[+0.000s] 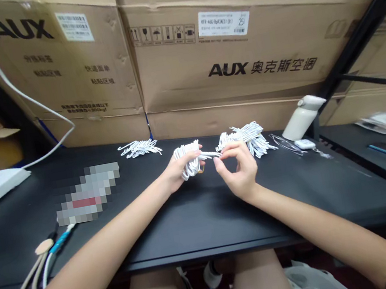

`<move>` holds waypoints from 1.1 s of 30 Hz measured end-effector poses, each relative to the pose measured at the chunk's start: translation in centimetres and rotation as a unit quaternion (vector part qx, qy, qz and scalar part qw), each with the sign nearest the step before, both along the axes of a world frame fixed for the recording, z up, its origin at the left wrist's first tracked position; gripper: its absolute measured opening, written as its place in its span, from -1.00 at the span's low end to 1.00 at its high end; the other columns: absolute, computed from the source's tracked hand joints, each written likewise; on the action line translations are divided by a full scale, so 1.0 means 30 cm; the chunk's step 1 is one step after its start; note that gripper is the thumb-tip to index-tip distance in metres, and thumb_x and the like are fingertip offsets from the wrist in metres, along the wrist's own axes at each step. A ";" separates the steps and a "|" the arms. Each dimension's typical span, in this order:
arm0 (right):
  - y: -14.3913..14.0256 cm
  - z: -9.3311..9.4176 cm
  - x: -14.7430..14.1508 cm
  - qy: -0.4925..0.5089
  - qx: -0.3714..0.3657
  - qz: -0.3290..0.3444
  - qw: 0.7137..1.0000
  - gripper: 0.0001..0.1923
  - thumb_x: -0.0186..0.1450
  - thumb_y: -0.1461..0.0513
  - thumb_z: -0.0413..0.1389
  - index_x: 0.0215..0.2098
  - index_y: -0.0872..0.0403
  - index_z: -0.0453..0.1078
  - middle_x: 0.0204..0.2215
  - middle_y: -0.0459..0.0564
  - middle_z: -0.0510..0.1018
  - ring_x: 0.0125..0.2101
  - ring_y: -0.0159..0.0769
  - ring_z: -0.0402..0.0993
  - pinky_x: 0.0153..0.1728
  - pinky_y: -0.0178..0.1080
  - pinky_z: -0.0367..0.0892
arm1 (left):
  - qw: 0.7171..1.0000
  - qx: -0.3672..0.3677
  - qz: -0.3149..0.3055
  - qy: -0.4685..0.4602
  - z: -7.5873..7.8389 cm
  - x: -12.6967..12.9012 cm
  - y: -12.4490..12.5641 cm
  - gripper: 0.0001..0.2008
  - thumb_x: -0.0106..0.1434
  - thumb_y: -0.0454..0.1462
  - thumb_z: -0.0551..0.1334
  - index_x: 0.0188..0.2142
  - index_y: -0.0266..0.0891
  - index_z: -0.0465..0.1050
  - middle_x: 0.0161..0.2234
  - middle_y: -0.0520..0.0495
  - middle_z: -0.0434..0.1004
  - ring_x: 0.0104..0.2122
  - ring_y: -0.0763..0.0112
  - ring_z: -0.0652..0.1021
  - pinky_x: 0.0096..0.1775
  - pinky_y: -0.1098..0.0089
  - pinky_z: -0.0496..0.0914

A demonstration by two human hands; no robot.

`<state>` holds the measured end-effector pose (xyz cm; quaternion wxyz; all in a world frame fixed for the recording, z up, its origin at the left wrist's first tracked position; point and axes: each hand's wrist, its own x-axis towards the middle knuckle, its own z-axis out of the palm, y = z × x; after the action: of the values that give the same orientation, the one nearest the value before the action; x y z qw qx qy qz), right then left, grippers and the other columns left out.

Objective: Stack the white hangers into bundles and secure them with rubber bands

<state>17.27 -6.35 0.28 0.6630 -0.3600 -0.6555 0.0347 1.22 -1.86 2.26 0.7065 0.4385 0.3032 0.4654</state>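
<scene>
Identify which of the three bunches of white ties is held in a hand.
The middle bunch, gripped in the left hand. The small bunch by the boxes and the large pile behind the right hand lie on the table.

both forearms outstretched — left hand [177, 169] curled closed, right hand [239, 168] fingertips pinched

Even, fairly bright overhead light, with only a soft sheen on the dark bench [199, 223] and faint shadows. Wide-angle distortion bends the edges; the right side blurs, and one patch is pixelated
</scene>
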 end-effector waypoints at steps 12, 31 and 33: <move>0.004 -0.024 -0.038 -0.177 0.004 0.041 0.983 -0.88 0.26 0.31 0.09 -0.30 0.06 0.48 -0.33 0.02 0.43 -0.41 -0.38 0.41 -0.45 -0.31 0.38 | 0.999 0.004 0.024 -0.025 0.010 -0.001 0.001 -0.68 0.03 -0.33 0.32 -0.18 -0.35 0.45 -0.50 -0.04 0.54 -0.54 0.45 0.53 -0.47 0.48 0.42; -0.007 -0.018 -0.062 0.119 -0.270 0.275 0.915 -0.84 0.25 0.15 0.10 -0.29 0.10 0.35 -0.51 -0.07 0.45 -0.42 -0.30 0.51 -0.58 -0.34 0.39 | 0.992 -0.005 0.128 -0.014 0.000 -0.007 0.020 -0.68 0.03 -0.29 0.31 -0.18 -0.32 0.45 -0.54 0.05 0.48 -0.61 0.49 0.51 -0.60 0.52 0.38; 0.008 -0.027 -0.059 0.115 -0.299 0.243 0.916 -0.74 0.21 0.12 0.14 -0.21 0.12 0.41 -0.51 -0.07 0.44 -0.47 -0.32 0.47 -0.66 -0.36 0.34 | 0.991 -0.008 0.130 -0.012 0.001 -0.006 0.020 -0.68 0.04 -0.28 0.31 -0.17 -0.32 0.45 -0.52 0.04 0.49 -0.60 0.49 0.52 -0.60 0.52 0.39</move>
<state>15.50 -6.12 -0.52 0.5664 -0.3643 -0.6011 0.4303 1.04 -1.26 2.30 0.6475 0.3840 0.3528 0.5557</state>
